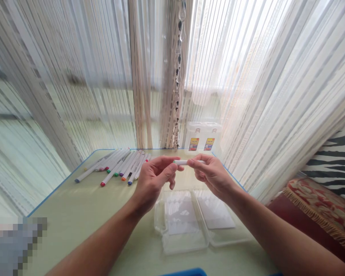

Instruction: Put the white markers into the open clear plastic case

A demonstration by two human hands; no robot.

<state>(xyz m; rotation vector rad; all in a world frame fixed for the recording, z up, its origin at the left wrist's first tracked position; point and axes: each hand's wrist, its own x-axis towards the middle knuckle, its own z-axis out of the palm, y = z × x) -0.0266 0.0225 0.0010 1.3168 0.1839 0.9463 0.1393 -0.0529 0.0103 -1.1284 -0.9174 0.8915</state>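
Note:
Between my two hands a white marker with a green end is held level above the table. My left hand pinches its green end between thumb and fingers. The other end sits in the closed fingers of my right hand. Below them on the table lies an open clear plastic case, with white sheets inside its two halves. Left of my left hand, several white markers with coloured ends lie in a loose pile.
A closed clear case with two yellow-and-blue labels stands at the table's far edge. The pale green table has a blue rim. Striped string curtains hang behind it. Something blue shows at the near edge. A fringed red cloth is at right.

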